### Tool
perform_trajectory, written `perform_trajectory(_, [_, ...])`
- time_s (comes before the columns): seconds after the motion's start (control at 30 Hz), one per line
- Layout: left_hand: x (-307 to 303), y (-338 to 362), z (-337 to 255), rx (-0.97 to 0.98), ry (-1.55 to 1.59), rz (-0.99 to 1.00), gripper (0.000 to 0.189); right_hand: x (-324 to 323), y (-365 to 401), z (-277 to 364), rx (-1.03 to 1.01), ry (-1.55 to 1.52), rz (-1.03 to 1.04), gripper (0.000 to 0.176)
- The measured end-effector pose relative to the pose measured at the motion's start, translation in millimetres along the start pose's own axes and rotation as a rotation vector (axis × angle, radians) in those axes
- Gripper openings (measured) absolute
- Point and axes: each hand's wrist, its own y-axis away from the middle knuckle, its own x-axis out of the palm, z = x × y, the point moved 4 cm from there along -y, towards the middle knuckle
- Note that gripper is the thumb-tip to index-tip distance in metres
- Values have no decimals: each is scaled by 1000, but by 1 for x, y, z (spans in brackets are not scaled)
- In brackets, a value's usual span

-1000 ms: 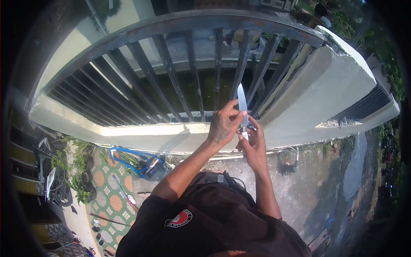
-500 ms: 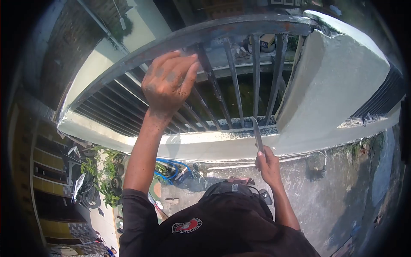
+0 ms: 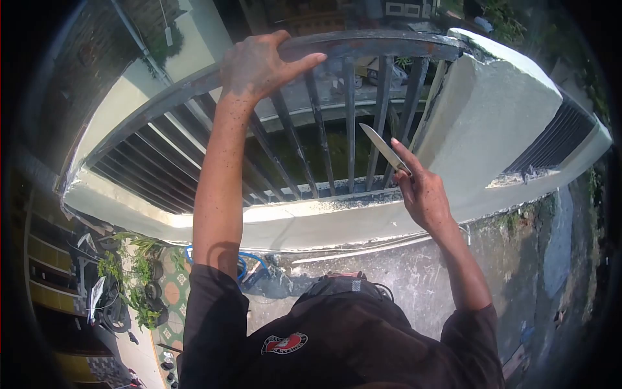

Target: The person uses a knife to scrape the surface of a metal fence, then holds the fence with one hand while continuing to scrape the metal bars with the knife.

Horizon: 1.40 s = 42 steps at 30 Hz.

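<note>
1. Honestly, the grip on the knife [image 3: 383, 148] looks about right. The right hand [image 3: 424, 191] is wrapped around the handle with the index finger laid along the spine, and the blade angles up and left toward the bars [image 3: 350, 129]. I'd keep that finger on the spine and off the edge.
2. The knife tip sits just in front of the bars, beside the concrete pillar [image 3: 492, 129] and above the ledge [image 3: 291, 220]. I can't tell if it's touching metal.
3. The left hand [image 3: 259, 61] is draped over the top rail [image 3: 389, 45], fingers hooked over it and thumb stretched along the metal. That's good bracing, and it's well apart from the blade, which is where I'd want it.
4. I'd work with short, light strokes directed away from the body. A slip between the bars could carry the right hand's knuckles into the iron.
5. The rail looks rusty and patchy, so I'd watch for rough spots under the left palm.
</note>
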Motion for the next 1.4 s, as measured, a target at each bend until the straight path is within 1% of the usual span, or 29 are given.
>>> perform_trajectory(0.07, [4, 1, 3, 2, 6, -30, 95, -3, -21, 25, -179, 532, 41, 65])
perform_trajectory(0.1, [4, 2, 3, 24, -10, -58, 97, -5, -31, 37, -167, 553, 50, 65])
perform_trajectory(0.17, [6, 2, 4, 14, 56, 9, 102, -9, -48, 68, -251, 886, -1, 68])
perform_trajectory(0.23, [2, 5, 2, 27, 51, -15, 90, -13, -66, 93, -225, 1014, -28, 69])
perform_trajectory(0.27, [-24, 17, -2, 229, 293, -467, 45, -12, -72, 101, -218, 1115, -68, 70])
perform_trajectory(0.37, [-12, 14, 7, 186, 271, -459, 51, -2, -77, 100, -174, 1178, -119, 67])
perform_trajectory(0.4, [-10, 18, 12, 292, 350, -669, 54, 10, -71, 89, -131, 1193, -61, 66])
perform_trajectory(0.43, [-11, 19, 13, 279, 370, -682, 54, 22, -65, 79, -127, 1220, -58, 66])
perform_trajectory(0.5, [-7, 15, 14, 85, 366, -469, 59, 43, -53, 65, -62, 1304, 97, 67])
perform_trajectory(0.53, [-1, 11, 16, 71, 359, -476, 65, 44, -53, 68, -88, 1327, 70, 68])
perform_trajectory(0.57, [4, 9, 17, 76, 375, -473, 65, 40, -55, 71, -72, 1335, 71, 68])
perform_trajectory(0.63, [6, 14, 16, 213, 432, -697, 73, 21, -64, 107, -51, 1325, -119, 78])
perform_trajectory(0.67, [1, 14, 15, 213, 365, -613, 75, 10, -67, 118, -119, 1300, -227, 77])
perform_trajectory(0.7, [-6, 14, 13, 227, 378, -623, 75, 7, -65, 116, -105, 1310, -243, 77])
perform_trajectory(0.77, [-4, 8, 15, 93, 457, -241, 75, 11, -67, 104, -133, 1320, -178, 78])
perform_trajectory(0.8, [-11, 8, 14, 94, 319, -137, 74, 20, -65, 93, -160, 1328, -116, 80])
perform_trajectory(0.83, [-10, 6, 15, 84, 326, -142, 74, 27, -64, 91, -166, 1338, -111, 80])
perform_trajectory(0.9, [1, 1, 13, 103, 381, -25, 72, 40, -64, 84, -25, 1140, 6, 76])
perform_trajectory(0.93, [1, 8, 10, 9, 313, -313, 64, 43, -67, 84, -13, 1116, 6, 80])
perform_trajectory(0.97, [10, 6, 12, 24, 312, -312, 64, 43, -70, 86, -4, 1108, -5, 80])
perform_trajectory(1.03, [-5, 12, 14, 234, 285, -284, 55, 44, -74, 108, -45, 1089, -9, 82])
perform_trajectory(1.07, [-7, 11, 13, 258, 293, -276, 55, 45, -75, 119, -20, 1104, -47, 79])
perform_trajectory(1.1, [-7, 10, 14, 220, 305, -253, 50, 47, -75, 128, 6, 1097, -52, 79])
perform_trajectory(1.17, [0, 11, 15, 189, 324, -217, 45, 51, -78, 144, 53, 1276, -68, 74])
perform_trajectory(1.23, [3, 14, 21, 195, 459, -322, 41, 61, -75, 149, 85, 1322, -77, 70])
perform_trajectory(1.27, [5, 13, 17, 152, 315, -331, 37, 66, -74, 149, 81, 1321, -105, 70])
perform_trajectory(1.3, [6, 12, 18, 149, 325, -323, 37, 70, -72, 150, 76, 1321, -135, 70])
perform_trajectory(1.33, [6, 12, 18, 190, 380, -307, 36, 78, -69, 146, 85, 1328, -125, 70])
perform_trajectory(1.4, [14, 10, 19, 218, 441, -297, 35, 94, -68, 133, 219, 1380, -36, 71])
